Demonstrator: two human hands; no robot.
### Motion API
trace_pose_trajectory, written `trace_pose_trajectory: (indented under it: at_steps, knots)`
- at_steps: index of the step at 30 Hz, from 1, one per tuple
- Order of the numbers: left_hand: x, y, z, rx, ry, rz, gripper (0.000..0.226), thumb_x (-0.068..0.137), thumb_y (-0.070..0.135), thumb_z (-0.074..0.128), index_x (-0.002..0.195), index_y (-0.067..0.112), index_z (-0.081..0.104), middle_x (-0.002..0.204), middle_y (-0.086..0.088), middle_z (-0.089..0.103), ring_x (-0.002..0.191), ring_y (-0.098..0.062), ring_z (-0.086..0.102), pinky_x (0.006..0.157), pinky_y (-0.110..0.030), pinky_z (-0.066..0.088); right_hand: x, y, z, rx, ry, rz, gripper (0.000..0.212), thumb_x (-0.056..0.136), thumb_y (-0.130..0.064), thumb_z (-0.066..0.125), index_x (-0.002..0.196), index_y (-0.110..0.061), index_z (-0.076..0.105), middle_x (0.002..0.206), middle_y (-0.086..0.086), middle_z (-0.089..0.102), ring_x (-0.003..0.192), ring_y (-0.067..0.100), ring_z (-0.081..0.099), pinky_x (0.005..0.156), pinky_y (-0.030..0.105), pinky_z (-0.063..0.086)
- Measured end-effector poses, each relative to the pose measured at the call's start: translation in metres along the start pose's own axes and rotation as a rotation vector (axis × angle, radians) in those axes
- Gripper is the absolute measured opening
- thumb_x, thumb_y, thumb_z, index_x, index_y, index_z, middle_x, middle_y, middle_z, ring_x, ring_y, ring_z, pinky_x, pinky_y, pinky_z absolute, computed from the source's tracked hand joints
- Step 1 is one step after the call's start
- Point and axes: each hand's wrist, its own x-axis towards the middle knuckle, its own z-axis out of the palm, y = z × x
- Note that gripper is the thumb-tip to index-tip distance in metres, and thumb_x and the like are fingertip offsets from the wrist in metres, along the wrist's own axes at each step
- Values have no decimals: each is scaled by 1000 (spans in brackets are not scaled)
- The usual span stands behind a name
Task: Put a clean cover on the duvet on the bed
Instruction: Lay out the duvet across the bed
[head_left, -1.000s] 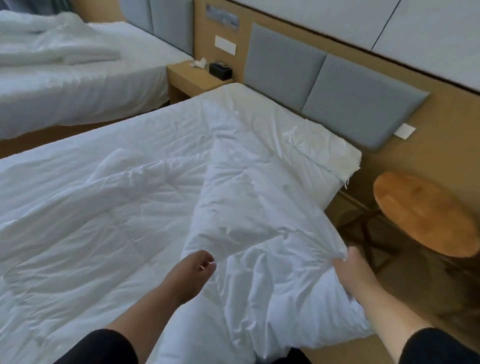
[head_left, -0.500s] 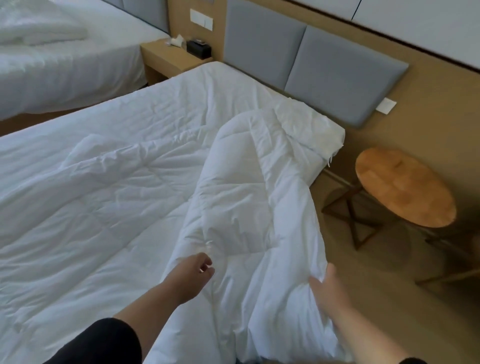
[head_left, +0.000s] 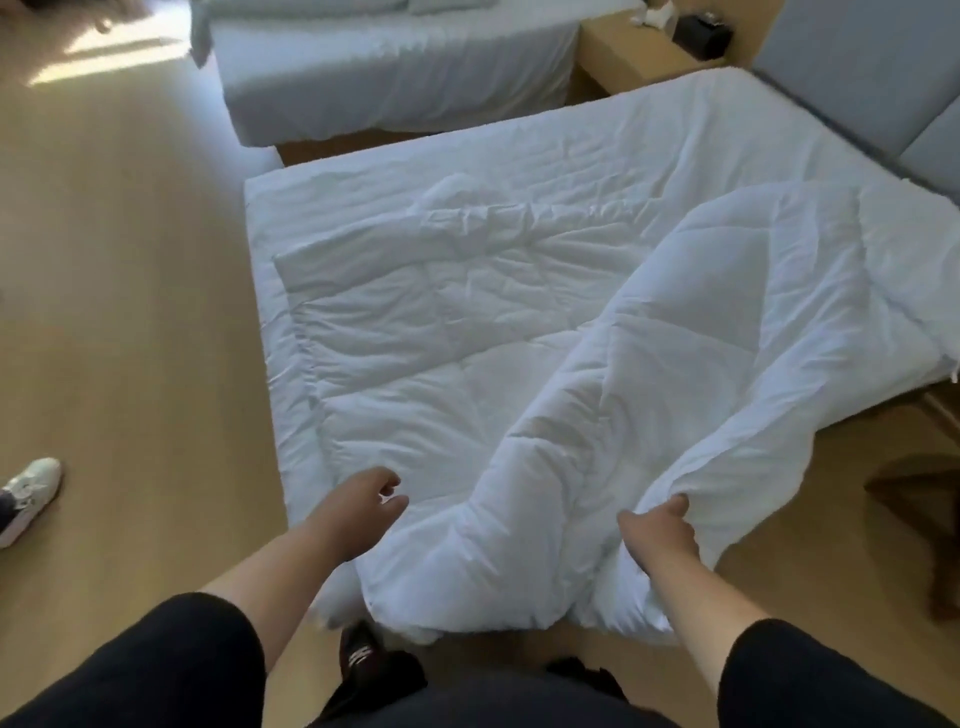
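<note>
Now the view has swung toward the foot of the bed (head_left: 270, 218), and both hands sit lower and closer to the body than a second ago. The right hand (head_left: 657, 530) has its grip clenched on a bunched fold of the duvet (head_left: 467, 332), fingers curled into the white fabric; a second ago that grip lay against the hanging edge, and it has since gathered more cloth and lifted it. From that grip a puffed ridge of duvet runs up and away toward the headboard (head_left: 857, 67), while the stretch just below the grip spills off the bed's near edge toward the floor (head_left: 130, 312). The left hand (head_left: 363, 501) hovers just left of the ridge with its grip released, fingers loosely curled and holding nothing; earlier it hovered over the fold further along, and it has now come back to the near corner. Beyond the left grip the rest of the duvet lies flat and rumpled across the mattress.

This reads as gathering or straightening the near end. No separate cover can be told apart from the white bedding, so the covering itself looks not yet begun.
</note>
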Motion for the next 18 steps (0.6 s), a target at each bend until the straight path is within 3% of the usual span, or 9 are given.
trace_pose_trajectory:
  at_steps: [5, 9, 11, 15, 18]
  knots:
    - [-7, -99, -34, -88, 6, -31, 38, 99, 43, 54, 130, 22, 56, 122, 5, 62, 103, -14, 59, 84, -29, 47, -23, -39, 45, -20, -1, -12, 104, 91, -46, 66, 158, -24, -10, 153, 24, 38, 131, 47, 47, 107, 53, 42]
    - [-7, -195, -68, -119, -1, -34, 27, 98, 39, 55, 120, 25, 60, 111, 8, 65, 96, -12, 63, 75, -27, 49, -30, -66, 96, -123, 2, 22, 116, 81, -67, 68, 159, -29, -10, 161, 20, 24, 140, 47, 36, 114, 58, 35]
    - [-7, -249, -81, -51, -38, -55, 22, 98, 35, 54, 114, 23, 62, 107, 6, 67, 97, -16, 65, 80, -32, 52, -28, -83, 127, -217, 49, 36, 116, 79, -75, 63, 159, -31, -8, 161, 21, 20, 140, 48, 34, 115, 59, 33]
    - [-2, -321, -96, 148, -246, -82, 35, 100, 39, 52, 129, 21, 57, 127, 5, 60, 110, -12, 59, 92, -27, 48, -46, -124, 195, -346, 53, 28, 115, 79, -79, 59, 159, -33, -9, 162, 27, 10, 144, 50, 26, 117, 59, 26]
    - [22, -332, -120, 178, -252, -41, 35, 100, 41, 50, 129, 21, 58, 127, 6, 60, 107, -10, 59, 90, -26, 49, -64, -155, 246, -428, -38, -105, 107, 81, -75, 59, 160, -35, -1, 164, 21, 6, 147, 46, 19, 117, 60, 25]
